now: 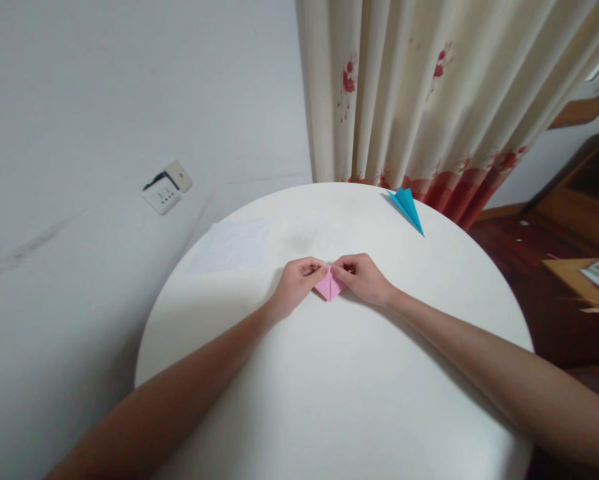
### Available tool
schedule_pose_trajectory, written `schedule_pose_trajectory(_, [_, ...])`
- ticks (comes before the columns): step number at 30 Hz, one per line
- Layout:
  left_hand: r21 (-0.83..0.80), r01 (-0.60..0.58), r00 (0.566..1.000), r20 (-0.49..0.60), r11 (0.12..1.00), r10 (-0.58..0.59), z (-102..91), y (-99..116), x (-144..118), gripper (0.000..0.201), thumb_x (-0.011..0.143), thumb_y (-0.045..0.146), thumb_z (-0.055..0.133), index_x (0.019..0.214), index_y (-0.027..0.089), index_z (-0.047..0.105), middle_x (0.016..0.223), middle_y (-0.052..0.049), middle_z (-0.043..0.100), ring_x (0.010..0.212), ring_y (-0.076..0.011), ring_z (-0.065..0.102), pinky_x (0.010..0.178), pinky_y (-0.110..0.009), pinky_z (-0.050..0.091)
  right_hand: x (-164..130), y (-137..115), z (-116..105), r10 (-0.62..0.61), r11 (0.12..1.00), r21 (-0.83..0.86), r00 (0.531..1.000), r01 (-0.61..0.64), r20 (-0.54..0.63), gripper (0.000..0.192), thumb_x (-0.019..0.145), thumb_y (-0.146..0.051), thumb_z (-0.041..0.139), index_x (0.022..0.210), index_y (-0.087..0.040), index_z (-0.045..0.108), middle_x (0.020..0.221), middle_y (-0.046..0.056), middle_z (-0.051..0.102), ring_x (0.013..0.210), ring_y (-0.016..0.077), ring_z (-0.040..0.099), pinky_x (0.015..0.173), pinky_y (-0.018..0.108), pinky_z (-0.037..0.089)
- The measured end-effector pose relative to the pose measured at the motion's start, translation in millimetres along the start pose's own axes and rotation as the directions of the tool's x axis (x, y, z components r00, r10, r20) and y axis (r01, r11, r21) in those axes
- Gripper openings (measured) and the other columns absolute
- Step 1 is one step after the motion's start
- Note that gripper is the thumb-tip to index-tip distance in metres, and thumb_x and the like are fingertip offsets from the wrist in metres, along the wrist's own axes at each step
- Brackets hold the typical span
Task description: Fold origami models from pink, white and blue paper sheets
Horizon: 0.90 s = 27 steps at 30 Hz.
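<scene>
The left hand [295, 285] and right hand [363, 277] each pinch one side of a single pink folded paper [329, 285], low on the round white surface [329, 400] at its middle. The fingers hide the paper's upper edges. One blue paper plane [407, 207] lies near the far rim, well apart, and one white sheet [232, 245] lies to the left.

Matt pink folded paper [329, 285], smooth white table [339, 400], blue paper plane [406, 205], printed cloth curtain [429, 87]
</scene>
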<state>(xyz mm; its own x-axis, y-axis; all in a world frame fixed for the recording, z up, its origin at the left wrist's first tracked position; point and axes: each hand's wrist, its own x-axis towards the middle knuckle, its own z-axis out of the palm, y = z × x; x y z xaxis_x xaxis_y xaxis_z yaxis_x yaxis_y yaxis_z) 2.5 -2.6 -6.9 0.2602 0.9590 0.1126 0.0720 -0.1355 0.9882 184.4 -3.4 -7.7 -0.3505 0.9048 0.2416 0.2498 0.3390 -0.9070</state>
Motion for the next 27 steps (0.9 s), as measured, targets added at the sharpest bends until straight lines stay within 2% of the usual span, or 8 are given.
schedule_pose_trajectory(9, [0.032,-0.006,1.0,-0.008,0.999,0.006,0.3,2,0,0.015,0.076,0.029,0.071,0.075,0.014,0.068,0.071,-0.001,0.065,0.068,-0.0127,0.057,0.066,-0.024,0.043,0,2,-1,-0.033,0.999,-0.027,0.999,0.033,0.01,0.024,0.085,-0.027,0.053,0.073,-0.013,0.068,0.066,0.0,0.062,0.06,0.0104,0.051,0.058,0.022,0.039])
schedule_pose_trajectory(15, [0.009,0.001,0.998,-0.058,1.0,-0.001,-1.6,2,1,0.014,0.074,0.028,0.072,0.073,0.015,0.067,0.068,0.0,0.063,0.065,-0.0118,0.056,0.063,-0.024,0.042,0,-1,-3,-0.041,0.999,-0.03,0.999,0.04,-0.016,0.022,0.083,-0.023,0.052,0.068,-0.013,0.065,0.061,-0.001,0.058,0.057,0.0095,0.047,0.055,0.022,0.037])
schedule_pose_trajectory(21, [0.006,-0.052,0.989,-0.141,0.999,0.052,-5.0,1,3,0.016,0.079,0.031,0.069,0.078,0.015,0.069,0.075,-0.002,0.065,0.068,-0.0122,0.057,0.065,-0.024,0.044,2,-1,-8,-0.041,0.999,-0.01,0.988,0.04,-0.151,0.021,0.083,-0.022,0.053,0.071,-0.014,0.068,0.064,0.0,0.062,0.06,0.0116,0.051,0.058,0.024,0.04])
schedule_pose_trajectory(27, [0.002,-0.133,0.971,-0.201,0.991,0.131,-9.5,-4,8,0.021,0.084,0.036,0.067,0.088,0.016,0.067,0.082,-0.004,0.066,0.075,-0.0141,0.06,0.069,-0.026,0.047,5,-2,-15,-0.082,0.997,-0.039,0.944,0.074,-0.32,0.022,0.085,-0.025,0.055,0.074,-0.015,0.07,0.072,0.003,0.069,0.067,0.0142,0.059,0.062,0.025,0.045])
